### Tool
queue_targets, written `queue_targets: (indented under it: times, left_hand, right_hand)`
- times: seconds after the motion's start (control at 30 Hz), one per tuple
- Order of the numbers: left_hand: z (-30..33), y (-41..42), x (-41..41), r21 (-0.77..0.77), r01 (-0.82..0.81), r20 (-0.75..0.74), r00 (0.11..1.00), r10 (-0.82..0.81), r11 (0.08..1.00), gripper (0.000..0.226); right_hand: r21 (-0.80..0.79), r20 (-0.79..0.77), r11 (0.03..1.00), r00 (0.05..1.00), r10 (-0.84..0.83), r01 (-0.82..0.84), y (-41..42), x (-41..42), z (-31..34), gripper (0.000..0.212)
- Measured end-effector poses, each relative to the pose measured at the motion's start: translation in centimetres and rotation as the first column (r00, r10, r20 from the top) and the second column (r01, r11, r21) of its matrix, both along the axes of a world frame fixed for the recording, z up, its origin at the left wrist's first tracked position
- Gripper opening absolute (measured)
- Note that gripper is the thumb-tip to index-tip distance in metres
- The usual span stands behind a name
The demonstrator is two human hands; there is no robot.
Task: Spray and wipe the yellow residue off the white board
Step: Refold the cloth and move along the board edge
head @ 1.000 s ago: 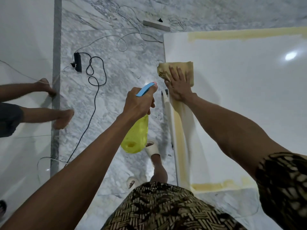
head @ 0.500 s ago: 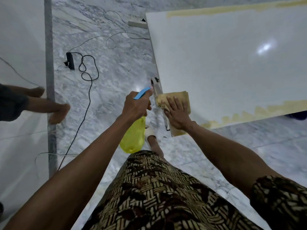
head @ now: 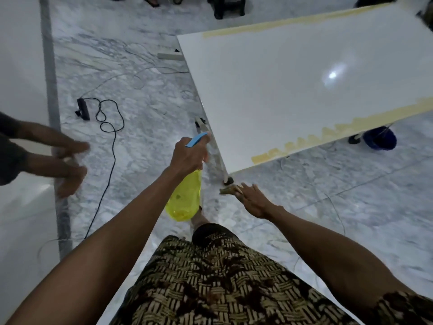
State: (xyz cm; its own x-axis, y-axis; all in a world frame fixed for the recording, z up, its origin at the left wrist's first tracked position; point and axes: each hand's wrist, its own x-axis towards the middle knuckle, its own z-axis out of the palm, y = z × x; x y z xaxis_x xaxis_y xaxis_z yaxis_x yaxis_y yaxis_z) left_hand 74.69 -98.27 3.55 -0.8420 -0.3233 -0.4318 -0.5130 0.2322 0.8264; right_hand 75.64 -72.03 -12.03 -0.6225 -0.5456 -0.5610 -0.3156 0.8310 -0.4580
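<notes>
Beyond both hands, up and to the right, lies the white board; its yellow residue runs along the near edge. Left hand grips the spray bottle; right hand, nearer the strip, holds the cloth

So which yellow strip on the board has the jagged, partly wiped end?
The near-edge strip: its left end is stepped. The far-edge strip on the board runs straighter.
</notes>
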Motion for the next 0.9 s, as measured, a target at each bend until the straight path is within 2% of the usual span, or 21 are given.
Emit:
queue_targets:
  times: [0.07,0.1,0.17,0.2,0.27,0.33,0.4,0.47,0.57,0.7,0.9]
  left_hand:
    - [0.8,-0.1,-0.4,-0.005,0.012,-0.014,1.0,-0.012,1.0,0.064]
    - [1.4,-0.2,-0.7,-0.006,0.012,-0.025,1.0,-0.012,1.0,0.064]
    - [2.4,-0.3,-1.5,-0.01,0.02,-0.046,0.999,-0.02,1.0,0.065]
    - [2.8,-0.4,-1.9,-0.014,0.03,-0.053,0.998,-0.031,0.999,0.064]
    - [3.5,-0.6,-2.4,-0.015,0.049,-0.06,0.997,-0.049,0.999,0.062]
    - [4.0,-0.9,-3.1,-0.016,0.051,-0.065,0.997,-0.052,0.999,0.06]
    - [4.3,-1.5,-4.1,-0.014,0.034,-0.069,0.997,-0.035,0.999,0.061]
    - [4.4,-2.3,-5.2,-0.002,0.001,-0.078,0.997,-0.001,1.0,0.061]
    - [4.3,-4.0,-7.3,0.018,-0.04,-0.083,0.996,0.041,0.999,0.064]
    - [4.0,-7.1,-11.4,0.004,-0.102,-0.083,0.991,0.102,0.995,0.062]
    - [2.7,-12.8,-20.0,0.008,-0.212,0.023,0.977,0.211,0.977,0.064]
  right_hand:
    - [-0.054,0.154,0.963,0.955,-0.254,0.264,0.2,0.1,2.0,0.05]
    - [-0.092,0.247,0.898,0.884,-0.397,0.429,-0.2,-0.3,3.5,0.049]
    - [-0.145,0.484,0.674,0.646,-0.591,0.725,-1.6,-2.0,6.2,0.048]
    - [-0.152,0.589,0.549,0.521,-0.617,0.822,-2.5,-3.1,7.3,0.049]
    - [-0.197,0.728,0.345,0.372,-0.576,0.918,-4.6,-5.7,9.1,0.052]
    - [-0.25,0.805,0.206,0.321,-0.498,0.946,-7.0,-8.4,11.2,0.053]
    - [-0.294,0.861,0.11,0.313,-0.402,0.95,-9.3,-11.2,13.1,0.056]
    - [-0.301,0.914,0.064,0.307,-0.267,0.951,-11.6,-13.8,14.6,0.061]
    - [-0.303,0.945,0.069,0.309,-0.108,0.95,-14.9,-17.3,15.8,0.065]
    - [-0.299,0.938,0.135,0.317,-0.138,0.945,-19.4,-22.6,16.4,0.067]
    - [-0.25,0.949,0.179,0.278,-0.149,0.952,-25.1,-31.3,15.8,0.067]
